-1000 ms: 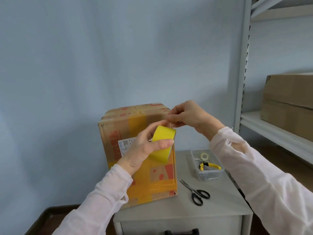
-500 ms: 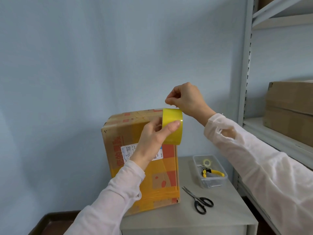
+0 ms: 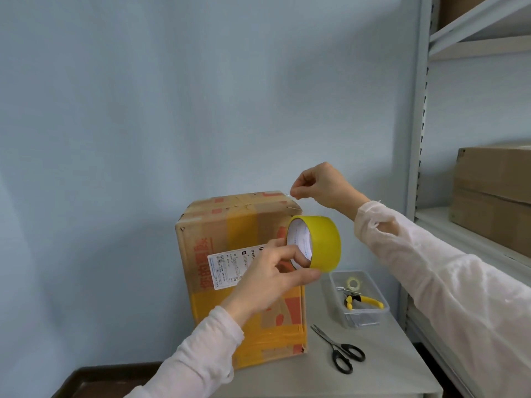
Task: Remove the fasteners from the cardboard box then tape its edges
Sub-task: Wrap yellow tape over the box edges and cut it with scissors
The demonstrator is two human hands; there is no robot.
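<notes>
Two hands: left (image 3: pixel 274 275) grips tape roll (image 3: pixel 323 242); right (image 3: pixel 321 185) pinches strip (image 3: pixel 300 199) (faint).

Surfaces, taken from the cardboard box (image 3: pixel 198 239) — matt brown board, patched with glossy yellow-orange film. On its front, a white paper label (image 3: pixel 224 268). Before it, the tape roll (image 3: pixel 324 242), glossy yellow plastic. To its right: scissors (image 3: pixel 342 351) with bare metal blades and black plastic handles, and a clear plastic container (image 3: pixel 359 311).
</notes>
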